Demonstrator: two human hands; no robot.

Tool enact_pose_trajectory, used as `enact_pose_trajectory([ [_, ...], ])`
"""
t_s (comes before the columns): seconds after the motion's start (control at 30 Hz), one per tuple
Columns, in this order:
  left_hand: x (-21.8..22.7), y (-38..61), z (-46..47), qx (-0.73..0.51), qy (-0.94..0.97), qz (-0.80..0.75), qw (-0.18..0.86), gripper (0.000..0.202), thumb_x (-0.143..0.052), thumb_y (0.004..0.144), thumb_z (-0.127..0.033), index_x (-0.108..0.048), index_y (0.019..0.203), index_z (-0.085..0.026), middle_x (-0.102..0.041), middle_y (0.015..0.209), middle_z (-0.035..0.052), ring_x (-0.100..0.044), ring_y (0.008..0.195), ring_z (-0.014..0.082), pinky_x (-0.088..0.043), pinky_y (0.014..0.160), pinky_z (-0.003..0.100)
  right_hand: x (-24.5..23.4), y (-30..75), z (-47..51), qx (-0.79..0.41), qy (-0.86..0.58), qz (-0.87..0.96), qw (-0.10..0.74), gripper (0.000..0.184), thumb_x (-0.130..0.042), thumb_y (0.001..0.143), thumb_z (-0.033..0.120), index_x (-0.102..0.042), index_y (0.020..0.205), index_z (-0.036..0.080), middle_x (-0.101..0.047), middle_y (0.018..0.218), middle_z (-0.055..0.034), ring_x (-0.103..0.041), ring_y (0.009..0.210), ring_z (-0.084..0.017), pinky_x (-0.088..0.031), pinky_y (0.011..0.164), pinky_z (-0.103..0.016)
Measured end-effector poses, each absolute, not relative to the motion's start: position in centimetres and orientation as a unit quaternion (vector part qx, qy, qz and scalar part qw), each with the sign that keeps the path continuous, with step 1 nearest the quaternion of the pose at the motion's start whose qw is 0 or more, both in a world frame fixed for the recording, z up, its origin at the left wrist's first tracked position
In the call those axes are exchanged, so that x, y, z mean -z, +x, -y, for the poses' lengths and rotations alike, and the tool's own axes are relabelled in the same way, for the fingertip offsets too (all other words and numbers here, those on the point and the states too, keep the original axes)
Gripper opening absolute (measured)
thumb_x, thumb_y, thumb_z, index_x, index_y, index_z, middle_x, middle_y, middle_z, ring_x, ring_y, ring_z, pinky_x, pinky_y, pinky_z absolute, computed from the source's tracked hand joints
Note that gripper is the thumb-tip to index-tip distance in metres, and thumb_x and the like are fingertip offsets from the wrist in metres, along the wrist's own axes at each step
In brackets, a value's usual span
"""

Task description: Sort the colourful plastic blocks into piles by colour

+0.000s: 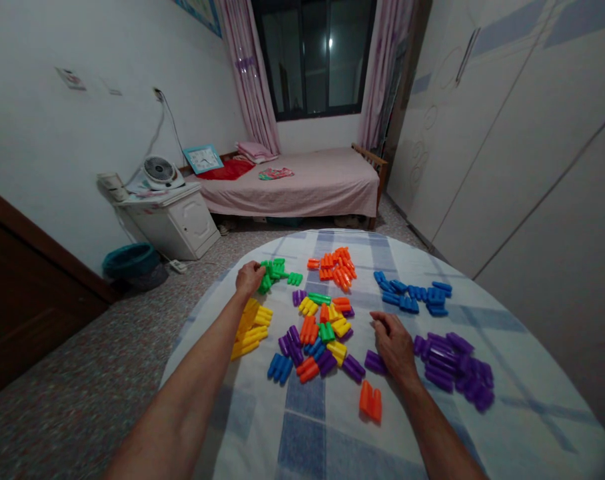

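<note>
Coloured plastic pieces lie sorted on a round table point(532, 413) with a checked cloth. My left hand point(249, 277) reaches far out, fingers curled against the green pile point(275, 272). My right hand point(392, 343) rests on the cloth with fingers bent, touching a purple piece point(375, 362) beside the purple pile point(452, 367). An orange pile point(338, 264) and a blue pile point(415, 295) lie at the far side. A yellow pile point(250, 327) sits under my left forearm. A mixed heap point(320, 337) fills the middle. Near my right wrist lies a lone orange piece point(371, 402).
Beyond the table stand a bed point(307, 183) with pink cover, a white cabinet point(180, 223) with a small fan point(158, 172), and a teal basin point(130, 260) on the floor. White wardrobe doors point(507, 147) line the right wall. A dark window point(315, 57) is at the back.
</note>
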State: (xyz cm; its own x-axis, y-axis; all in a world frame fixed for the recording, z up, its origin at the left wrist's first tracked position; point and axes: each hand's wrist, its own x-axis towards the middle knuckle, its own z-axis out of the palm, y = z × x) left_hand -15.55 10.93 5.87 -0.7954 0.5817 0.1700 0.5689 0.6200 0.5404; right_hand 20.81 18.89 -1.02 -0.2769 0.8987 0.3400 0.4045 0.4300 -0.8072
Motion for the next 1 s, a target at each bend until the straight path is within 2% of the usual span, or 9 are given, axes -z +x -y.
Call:
enact_pose_trajectory([
  [0.1, -5.7, -15.3, -11.2, -0.277, 0.324, -0.904, 0.001, 0.024, -0.052, 0.084, -0.033, -0.064, 0.096, -0.015, -0.069, 0.095, 0.0115, -0.063, 0.088, 0.022, -0.044, 0.073, 0.029, 0.8, 20.8, -18.8, -0.306, -0.442, 0.737, 0.41, 0.029, -0.042, 0.079, 0.033, -0.065, 0.09, 0.018, -0.065, 0.093, -0.0071, -0.06, 0.087, -0.022, -0.044, 0.081, -0.035],
  [0.17, -5.7, -14.7, -11.1, -0.268, 0.328, -0.906, -0.016, 0.029, -0.051, 0.085, -0.033, -0.061, 0.105, -0.014, -0.065, 0.106, 0.0141, -0.061, 0.096, 0.0236, -0.045, 0.079, 0.031, 0.7, 20.8, -18.7, -0.307, -0.441, 0.736, 0.411, 0.03, -0.042, 0.079, 0.033, -0.065, 0.091, 0.018, -0.065, 0.094, -0.0073, -0.06, 0.088, -0.022, -0.044, 0.082, -0.035],
  [0.33, -5.3, -12.3, -11.2, -0.2, 0.413, -0.878, -0.137, 0.037, -0.051, 0.084, -0.027, -0.057, 0.118, -0.016, -0.055, 0.123, 0.0146, -0.052, 0.114, 0.0266, -0.044, 0.094, 0.037, 0.6, 20.8, -18.6, -0.307, -0.439, 0.739, 0.408, 0.03, -0.041, 0.08, 0.032, -0.065, 0.092, 0.018, -0.065, 0.094, -0.0072, -0.06, 0.087, -0.021, -0.044, 0.082, -0.034],
  [0.4, -5.0, -11.4, -11.8, -0.173, 0.495, -0.838, -0.154, 0.037, -0.052, 0.083, -0.024, -0.059, 0.119, -0.017, -0.053, 0.128, 0.0133, -0.049, 0.119, 0.0265, -0.042, 0.099, 0.039, 0.7, 20.8, -18.6, -0.308, -0.436, 0.741, 0.406, 0.031, -0.04, 0.08, 0.032, -0.065, 0.092, 0.017, -0.065, 0.093, -0.0073, -0.06, 0.088, -0.021, -0.044, 0.082, -0.034],
  [0.57, -4.0, -10.1, -14.1, -0.094, 0.685, -0.717, -0.091, 0.039, -0.054, 0.08, -0.014, -0.065, 0.115, -0.026, -0.05, 0.137, 0.006, -0.041, 0.129, 0.0249, -0.035, 0.107, 0.042, 0.7, 20.8, -18.6, -0.308, -0.434, 0.743, 0.405, 0.03, -0.041, 0.081, 0.032, -0.064, 0.091, 0.017, -0.065, 0.093, -0.0076, -0.06, 0.088, -0.021, -0.043, 0.082, -0.035],
  [0.8, -3.2, -11.6, -14.8, -0.039, 0.662, -0.744, -0.078, 0.03, -0.052, 0.08, -0.013, -0.072, 0.098, -0.026, -0.059, 0.125, 0.0068, -0.044, 0.127, 0.0263, -0.036, 0.106, 0.045, 0.8, 20.9, -18.8, -0.304, -0.434, 0.745, 0.405, 0.029, -0.041, 0.081, 0.032, -0.064, 0.093, 0.018, -0.065, 0.093, -0.0069, -0.059, 0.089, -0.021, -0.043, 0.082, -0.034],
  [0.93, -3.8, -12.8, -13.8, -0.038, 0.636, -0.765, -0.092, 0.029, -0.05, 0.083, -0.021, -0.07, 0.104, -0.019, -0.056, 0.128, 0.0136, -0.041, 0.129, 0.0296, -0.034, 0.107, 0.047, 1.0, 20.9, -18.8, -0.302, -0.433, 0.746, 0.405, 0.029, -0.041, 0.082, 0.031, -0.064, 0.092, 0.017, -0.064, 0.091, -0.0066, -0.059, 0.086, -0.021, -0.044, 0.08, -0.034],
  [1.0, -4.4, -13.0, -13.2, -0.035, 0.65, -0.754, -0.08, 0.032, -0.056, 0.081, -0.025, -0.068, 0.109, -0.019, -0.052, 0.134, 0.0127, -0.037, 0.132, 0.0307, -0.032, 0.109, 0.046, 1.1, 20.9, -18.8, -0.301, -0.432, 0.748, 0.405, 0.029, -0.041, 0.082, 0.03, -0.064, 0.092, 0.017, -0.064, 0.092, -0.0068, -0.059, 0.087, -0.021, -0.044, 0.081, -0.033],
])
